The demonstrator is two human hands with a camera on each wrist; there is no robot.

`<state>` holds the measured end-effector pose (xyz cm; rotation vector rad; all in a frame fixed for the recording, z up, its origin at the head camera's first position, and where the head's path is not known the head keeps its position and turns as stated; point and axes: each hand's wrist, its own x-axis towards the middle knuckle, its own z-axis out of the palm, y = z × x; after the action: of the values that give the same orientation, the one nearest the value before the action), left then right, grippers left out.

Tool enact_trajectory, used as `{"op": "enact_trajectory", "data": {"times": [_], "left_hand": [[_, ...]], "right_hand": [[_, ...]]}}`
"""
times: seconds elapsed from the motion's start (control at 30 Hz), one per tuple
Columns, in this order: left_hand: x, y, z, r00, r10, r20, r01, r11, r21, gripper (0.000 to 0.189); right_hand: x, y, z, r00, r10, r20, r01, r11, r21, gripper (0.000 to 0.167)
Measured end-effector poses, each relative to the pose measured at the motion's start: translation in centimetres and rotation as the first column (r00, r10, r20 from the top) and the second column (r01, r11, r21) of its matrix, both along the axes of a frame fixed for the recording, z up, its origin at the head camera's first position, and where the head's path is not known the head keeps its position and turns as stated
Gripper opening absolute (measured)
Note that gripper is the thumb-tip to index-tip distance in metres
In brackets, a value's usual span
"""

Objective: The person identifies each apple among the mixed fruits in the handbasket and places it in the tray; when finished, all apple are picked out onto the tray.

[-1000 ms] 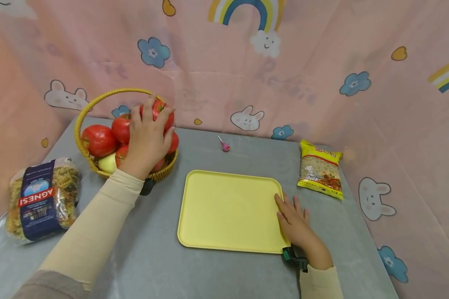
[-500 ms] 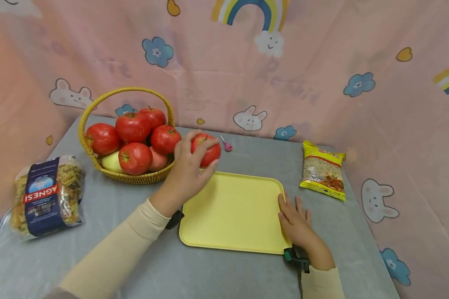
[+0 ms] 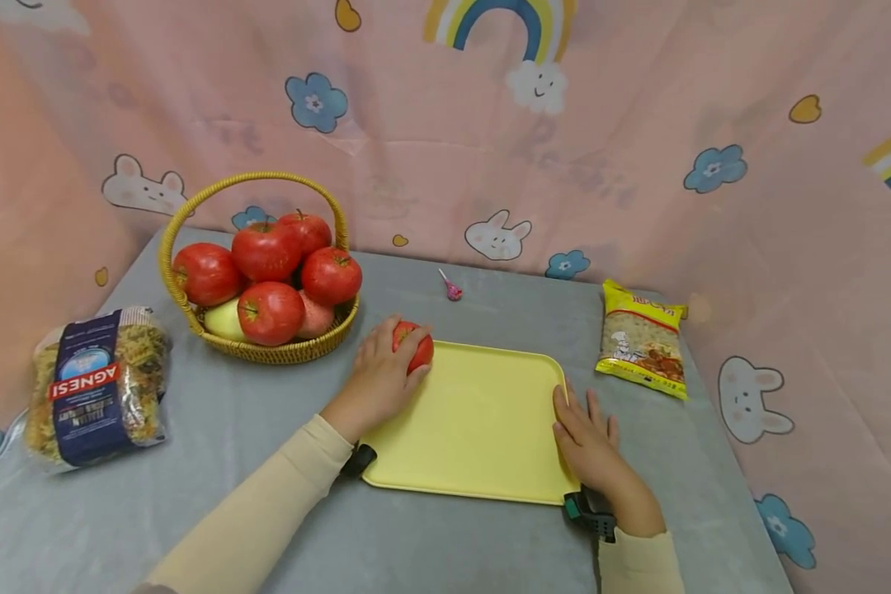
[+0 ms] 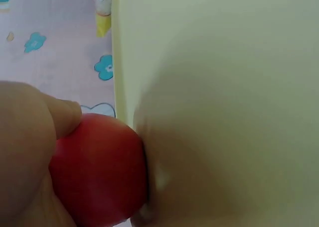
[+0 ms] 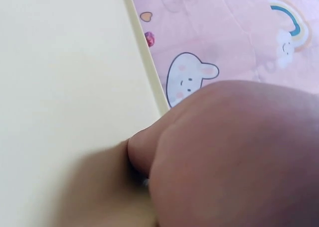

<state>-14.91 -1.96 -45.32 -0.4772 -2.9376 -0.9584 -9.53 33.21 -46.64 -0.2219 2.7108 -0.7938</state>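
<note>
A red apple (image 3: 413,346) is gripped by my left hand (image 3: 379,375) at the far left corner of the yellow tray (image 3: 483,429). In the left wrist view the apple (image 4: 99,172) sits right at the tray's surface, with thumb and fingers curled about its side. My right hand (image 3: 588,437) rests with extended fingers on the tray's right edge. The right wrist view has the thumb (image 5: 144,147) lying over the tray's rim. Several more red apples (image 3: 271,313) fill a wicker basket (image 3: 285,355) at the left, along with a pale yellow-green fruit (image 3: 225,320).
A bag of Agnesi pasta (image 3: 96,388) lies at the left of the grey table (image 3: 460,544). Behind the tray is a small pink lollipop (image 3: 453,291). A yellow packet (image 3: 642,338) lies at the right, and a pink patterned curtain (image 3: 416,148) backs the table.
My left hand has taken an apple out of the basket, carried it right and lowered it to the tray's far left corner. The right hand stays on the tray's edge.
</note>
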Motion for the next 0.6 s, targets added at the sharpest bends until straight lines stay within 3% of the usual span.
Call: {"op": "enact_trajectory", "data": {"times": [0.23, 0.4, 0.6], "left_hand": [[0.32, -0.05, 0.47, 0.999, 0.012, 0.032, -0.011, 1.000, -0.029, 0.057], [0.45, 0.02, 0.58, 0.999, 0.035, 0.018, -0.035, 0.999, -0.017, 0.056], [0.95, 0.31, 0.37, 0.999, 0.045, -0.029, -0.047, 0.996, -0.071, 0.066]], "right_hand": [[-0.01, 0.01, -0.11, 1.000, 0.009, 0.007, -0.009, 1.000, -0.001, 0.063], [-0.14, -0.03, -0.15, 1.000, 0.013, 0.017, -0.013, 1.000, -0.007, 0.063], [-0.01, 0.09, 0.07, 1.000, 0.016, 0.022, -0.015, 0.999, -0.030, 0.063]]}}
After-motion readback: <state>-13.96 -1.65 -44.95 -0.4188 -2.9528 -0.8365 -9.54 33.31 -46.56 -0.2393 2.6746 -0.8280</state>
